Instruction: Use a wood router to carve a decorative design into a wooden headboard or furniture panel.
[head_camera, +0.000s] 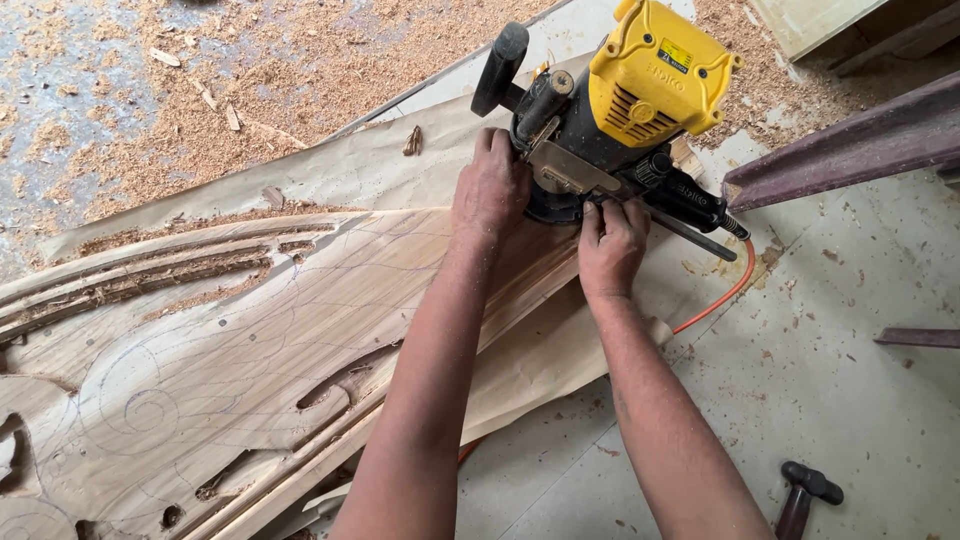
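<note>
Yellow router (640, 90) — one; left hand (490, 190), right hand (612, 245) fingers clamped on base, one carved wood panel (200, 340) beneath

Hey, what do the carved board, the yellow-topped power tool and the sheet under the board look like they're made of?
Carved board: bare, unfinished wood, going by its pale grain, routed grooves and pencilled scrolls. Power tool, gripped at its base by the left hand and right hand: a glossy yellow cap that looks like moulded plastic, black body, and a grey plate, probably metal. Sheet: thin, tan and creased, likely paper or card.
</note>
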